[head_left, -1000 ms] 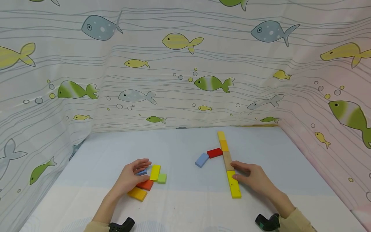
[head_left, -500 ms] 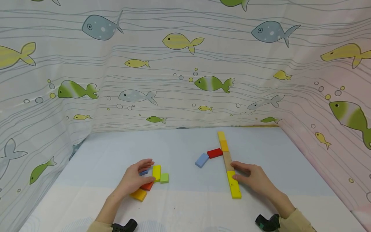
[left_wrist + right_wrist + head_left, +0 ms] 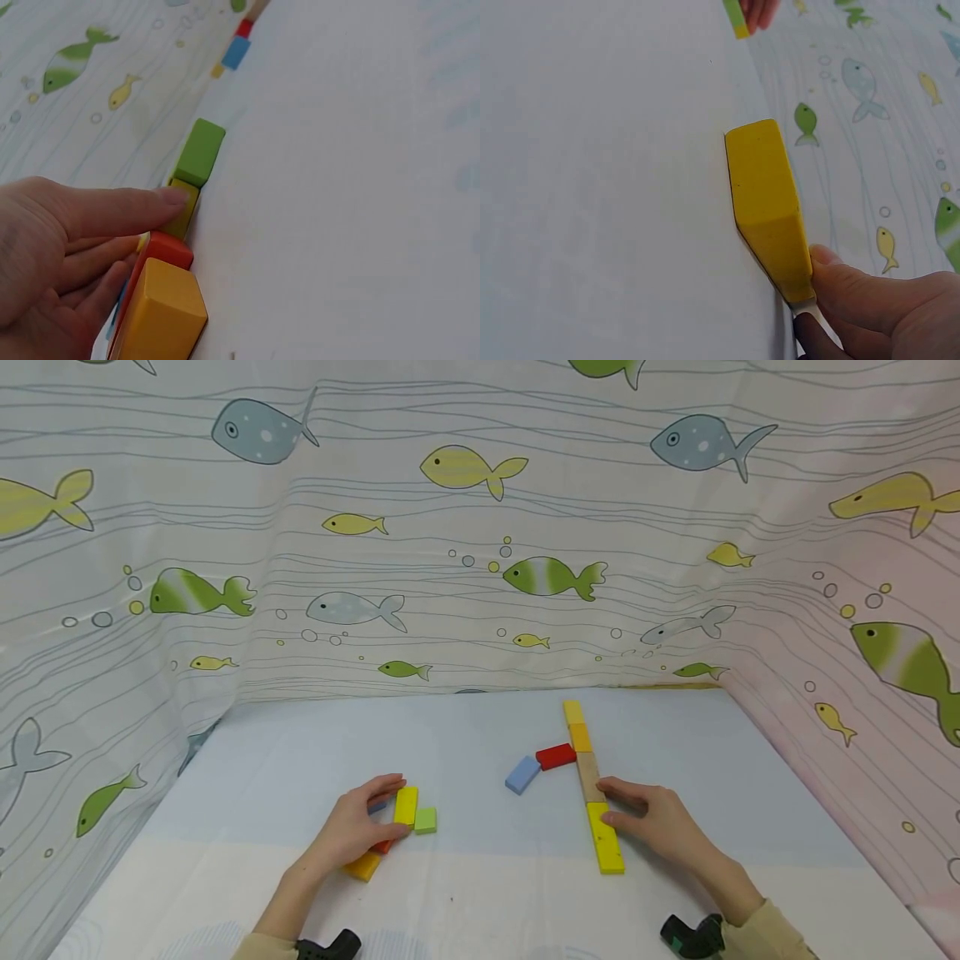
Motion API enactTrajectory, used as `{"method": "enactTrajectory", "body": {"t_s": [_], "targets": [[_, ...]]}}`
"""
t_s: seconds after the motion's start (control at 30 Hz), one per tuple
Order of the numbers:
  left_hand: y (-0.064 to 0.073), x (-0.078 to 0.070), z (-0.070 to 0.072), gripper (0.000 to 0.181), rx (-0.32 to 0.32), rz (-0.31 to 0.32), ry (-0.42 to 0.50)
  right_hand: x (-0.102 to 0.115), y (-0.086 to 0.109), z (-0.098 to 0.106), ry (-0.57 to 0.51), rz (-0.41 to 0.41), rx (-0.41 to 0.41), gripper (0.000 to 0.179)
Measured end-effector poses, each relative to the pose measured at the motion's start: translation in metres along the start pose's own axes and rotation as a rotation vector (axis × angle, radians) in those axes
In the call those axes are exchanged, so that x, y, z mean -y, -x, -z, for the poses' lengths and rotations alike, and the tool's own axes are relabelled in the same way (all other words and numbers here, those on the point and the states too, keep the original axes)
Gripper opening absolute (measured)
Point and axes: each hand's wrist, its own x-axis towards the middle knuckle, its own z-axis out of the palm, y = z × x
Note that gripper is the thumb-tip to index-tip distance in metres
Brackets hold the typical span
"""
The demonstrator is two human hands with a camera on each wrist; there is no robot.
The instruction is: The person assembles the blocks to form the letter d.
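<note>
In the head view, my left hand (image 3: 352, 822) has its thumb at the near end of a yellow block (image 3: 406, 806) and its fingers about the far end, pinching it lengthwise. Touching that block's right side is a small green block (image 3: 425, 820). Under and behind the hand lie an orange block (image 3: 363, 866), a red-orange block (image 3: 383, 846) and a partly hidden blue one (image 3: 377, 807). On the right, my right hand (image 3: 663, 818) touches the side of a block row: its thumb meets the long yellow block (image 3: 606, 843), its forefinger the plain wooden block (image 3: 588, 775).
Beyond the wooden block, two yellow-orange blocks (image 3: 577, 737) continue the row. A red block (image 3: 556, 756) juts left from it, with a light blue block (image 3: 522, 774) at its corner. A fish-print cloth (image 3: 465, 610) rises behind the white tabletop (image 3: 480, 893).
The left hand has moved slightly right, its thumb coming to the yellow block's near end. The yellow and green blocks have shifted a little right. The right hand stays in place.
</note>
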Motion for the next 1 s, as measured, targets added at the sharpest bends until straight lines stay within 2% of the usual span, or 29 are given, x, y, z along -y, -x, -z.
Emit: {"method": "enactTrajectory", "body": {"t_s": [0.33, 0.5, 0.6, 1.0], "targets": [[-0.0016, 0.0035, -0.0049, 0.07, -0.027, 0.001, -0.019, -0.0001, 0.0001, -0.0002, -0.006, -0.004, 0.005, 0.055], [-0.0026, 0.0034, -0.0038, 0.07, -0.064, 0.028, -0.036, 0.002, 0.0003, 0.0, -0.007, -0.007, 0.009, 0.055], [-0.0031, 0.0031, -0.0023, 0.07, -0.082, 0.038, -0.025, 0.0035, 0.0002, 0.0006, -0.008, -0.012, 0.009, 0.055], [-0.0035, 0.0014, -0.0038, 0.069, -0.083, 0.035, 0.053, 0.0019, 0.0002, 0.0004, -0.003, -0.005, 0.004, 0.055]]}}
